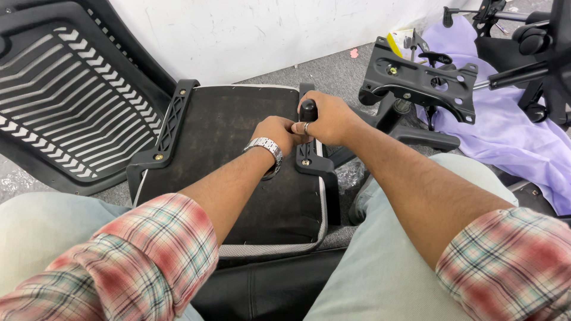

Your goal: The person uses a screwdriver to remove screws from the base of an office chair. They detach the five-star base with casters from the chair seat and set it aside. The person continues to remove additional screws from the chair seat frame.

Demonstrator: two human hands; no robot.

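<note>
While both forearms stretch out over the upturned seat cushion (238, 172) on the floor (333, 74), the right hand (333, 119) is clenched around a black tool handle (308, 110), standing upright over the armrest bracket (315, 160) on the cushion's right edge. A ring shows on one finger of that hand. The left hand (273, 131), wristwatch (266, 148) on the wrist, sits right against the right one, fingers curled in by the base of the handle; whether it grips anything there, the view cannot tell. The tool's tip is hidden under the hands. A second black bracket (169, 128) lies along the cushion's left edge, a brass-coloured bolt head near its lower end. The cushion itself rests bottom-up between the person's knees, pale stitched trim around its rim. Off to the left, a black ribbed backrest shell (65, 95) leans on the floor by the white wall (250, 35). Over at the far right, a black metal tilt plate (422, 83) sits atop a chair base, with a lilac cloth (505, 131) spread beneath and behind it.
</note>
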